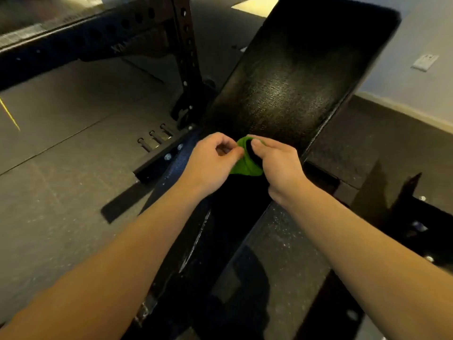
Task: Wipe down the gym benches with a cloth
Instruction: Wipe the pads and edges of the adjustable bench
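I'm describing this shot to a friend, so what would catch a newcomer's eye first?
The bright green cloth at centre, held between the left hand and right hand. Behind it, the black bench pad slants toward the top right, light glinting on it.

Cloth held between both hands at the near end of the surface (pixel 289 89)

The cloth (pixel 245 165) sits between the left hand (pixel 210 163) and the right hand (pixel 282 168), both gripping it. The rack upright (pixel 186 57) stands on the floor (pixel 61 143) left of the surface, with three pins (pixel 157 138) in front of its foot. A wall outlet (pixel 424 62) lies far right.
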{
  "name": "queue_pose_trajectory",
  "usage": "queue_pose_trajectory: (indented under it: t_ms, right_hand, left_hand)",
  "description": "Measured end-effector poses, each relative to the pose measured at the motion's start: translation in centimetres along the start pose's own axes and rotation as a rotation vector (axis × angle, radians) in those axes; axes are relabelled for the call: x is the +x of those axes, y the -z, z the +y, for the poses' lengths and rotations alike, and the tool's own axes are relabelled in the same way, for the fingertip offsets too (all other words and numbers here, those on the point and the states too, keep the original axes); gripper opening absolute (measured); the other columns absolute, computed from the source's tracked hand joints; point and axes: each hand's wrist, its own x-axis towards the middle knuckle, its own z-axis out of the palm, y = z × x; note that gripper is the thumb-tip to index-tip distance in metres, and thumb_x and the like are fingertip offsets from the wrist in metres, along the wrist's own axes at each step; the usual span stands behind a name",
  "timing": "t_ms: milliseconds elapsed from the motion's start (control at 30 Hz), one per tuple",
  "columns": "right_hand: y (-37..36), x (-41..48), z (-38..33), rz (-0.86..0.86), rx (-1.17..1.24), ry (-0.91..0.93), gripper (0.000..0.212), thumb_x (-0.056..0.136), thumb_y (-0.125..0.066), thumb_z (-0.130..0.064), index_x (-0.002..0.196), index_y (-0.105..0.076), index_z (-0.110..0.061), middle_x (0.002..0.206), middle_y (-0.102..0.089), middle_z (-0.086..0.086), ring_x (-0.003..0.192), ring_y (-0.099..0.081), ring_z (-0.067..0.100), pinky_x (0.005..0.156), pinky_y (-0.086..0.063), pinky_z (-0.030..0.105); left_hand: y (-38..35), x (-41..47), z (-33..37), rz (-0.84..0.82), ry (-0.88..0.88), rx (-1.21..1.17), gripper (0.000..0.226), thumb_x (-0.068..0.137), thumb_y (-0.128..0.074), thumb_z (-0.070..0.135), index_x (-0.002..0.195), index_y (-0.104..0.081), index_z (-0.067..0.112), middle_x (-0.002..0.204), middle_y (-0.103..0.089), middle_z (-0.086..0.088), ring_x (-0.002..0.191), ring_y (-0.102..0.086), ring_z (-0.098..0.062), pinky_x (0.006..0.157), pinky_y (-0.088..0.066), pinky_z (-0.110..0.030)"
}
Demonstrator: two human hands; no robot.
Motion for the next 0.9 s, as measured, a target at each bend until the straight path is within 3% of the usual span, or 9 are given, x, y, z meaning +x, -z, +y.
queue_pose_trajectory:
  t_ms: [167,267,400,500,667,800,900]
  right_hand:
    - [-3.0,-3.4,-4.3,0.025,0.223,-0.337,0.034,0.102,-0.058,-0.032,0.117,-0.071,-0.005,0.111,-0.074,0.019,0.102,-0.073,0.035,0.093,-0.058,0.053]
    - [-4.0,-6.2,-7.8,-0.045,0.265,-0.427,0.030,0.104,-0.054,-0.023,0.119,-0.068,-0.002,0.114,-0.073,0.021,0.105,-0.072,0.035,0.093,-0.059,0.048]
    - [-5.2,-10.2,-12.7,-0.115,0.194,-0.505,0.036,0.097,-0.052,-0.004,0.131,-0.063,-0.008,0.125,-0.069,0.018,0.114,-0.069,0.032,0.102,-0.054,0.051]
    - [-6.2,-14.3,-17.3,-0.115,0.011,-0.500,0.038,0.097,-0.056,0.003,0.132,-0.062,-0.011,0.123,-0.069,0.013,0.114,-0.068,0.028,0.103,-0.054,0.046]
    - [-7.2,-20.8,-22.6,-0.099,-0.261,-0.461,0.029,0.095,-0.066,-0.003,0.122,-0.070,-0.015,0.109,-0.075,0.006,0.101,-0.072,0.022,0.090,-0.060,0.037]
    - [-6.9,-24.8,-23.7,-0.147,-0.495,-0.462,0.029,0.093,-0.068,-0.001,0.119,-0.072,-0.014,0.114,-0.075,0.008,0.107,-0.071,0.026,0.100,-0.055,0.046]
    - [-6.1,-27.4,-24.1,-0.226,-0.578,-0.499,0.030,0.091,-0.066,0.007,0.106,-0.072,-0.018,0.108,-0.076,0.014,0.106,-0.070,0.035,0.095,-0.056,0.050]
  left_hand:
    - [4.7,-2.0,3.2,-0.276,0.086,0.073,0.044,0.087,-0.079,0.038,0.125,-0.061,0.024,0.116,-0.061,0.004,0.105,-0.060,-0.010,0.094,-0.053,-0.032]
    - [8.0,-3.4,6.1,-0.310,0.166,0.128,0.051,0.088,-0.077,0.038,0.134,-0.057,0.027,0.121,-0.057,0.009,0.109,-0.058,-0.007,0.097,-0.053,-0.035]
    - [12.9,-5.8,11.9,-0.282,0.266,0.154,0.026,0.096,-0.068,0.036,0.120,-0.062,0.030,0.108,-0.064,0.012,0.098,-0.061,-0.002,0.086,-0.051,-0.025]
    - [16.4,-7.9,15.9,-0.269,0.308,0.150,0.003,0.099,-0.063,0.031,0.101,-0.066,0.031,0.095,-0.067,0.009,0.090,-0.063,-0.006,0.083,-0.051,-0.030]
    - [20.3,-11.4,20.4,-0.133,0.531,-0.024,0.015,0.103,-0.050,0.024,0.097,-0.061,0.018,0.092,-0.061,-0.008,0.088,-0.060,-0.023,0.076,-0.045,-0.036]
    - [21.7,-13.9,20.7,-0.072,0.641,-0.137,0.020,0.105,-0.046,0.025,0.090,-0.057,0.018,0.089,-0.057,-0.006,0.089,-0.056,-0.025,0.075,-0.042,-0.036]
    - [22.1,-15.6,21.0,-0.155,0.645,-0.138,0.021,0.105,-0.046,0.026,0.090,-0.056,0.017,0.087,-0.055,-0.002,0.086,-0.055,-0.021,0.069,-0.039,-0.029]
